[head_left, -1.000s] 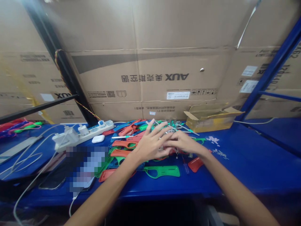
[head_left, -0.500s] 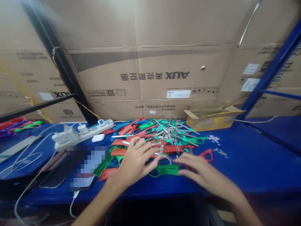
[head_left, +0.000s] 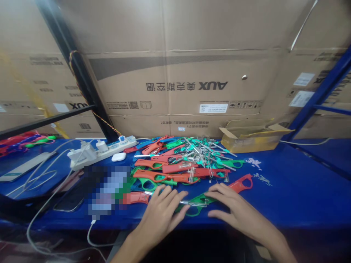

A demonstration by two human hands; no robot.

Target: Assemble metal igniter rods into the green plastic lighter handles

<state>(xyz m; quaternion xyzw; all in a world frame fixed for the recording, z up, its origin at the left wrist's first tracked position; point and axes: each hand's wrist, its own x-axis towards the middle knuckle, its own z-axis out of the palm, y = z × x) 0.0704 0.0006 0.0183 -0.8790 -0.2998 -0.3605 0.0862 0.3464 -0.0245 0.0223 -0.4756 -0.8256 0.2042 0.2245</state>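
Note:
My left hand (head_left: pixel 164 208) is closed around a thin silver metal tube (head_left: pixel 184 202), whose ends stick out on both sides of the fingers. Thin wires trail from its right end over a green plastic casing (head_left: pixel 197 204) near the table's front edge. At the casing's right end is my right hand (head_left: pixel 229 204), thumb and fingers apart. A red casing piece (head_left: pixel 242 183) lies just beyond that hand. Behind both hands spreads a pile of red, green and blue casings (head_left: pixel 150 176), with silver tubes and teal parts (head_left: pixel 200 151) heaped on top.
An open cardboard box (head_left: pixel 249 143) stands at the back right, small white pieces (head_left: pixel 253 162) before it. A power strip (head_left: pixel 109 149), white case (head_left: pixel 119 157), phones and cables lie left. Large cartons (head_left: pixel 186 69) and metal posts stand behind.
My left hand has moved toward the front edge with the tube, which now lies over the green casing. The view has shifted slightly, and more of the red piece beyond my right hand shows.

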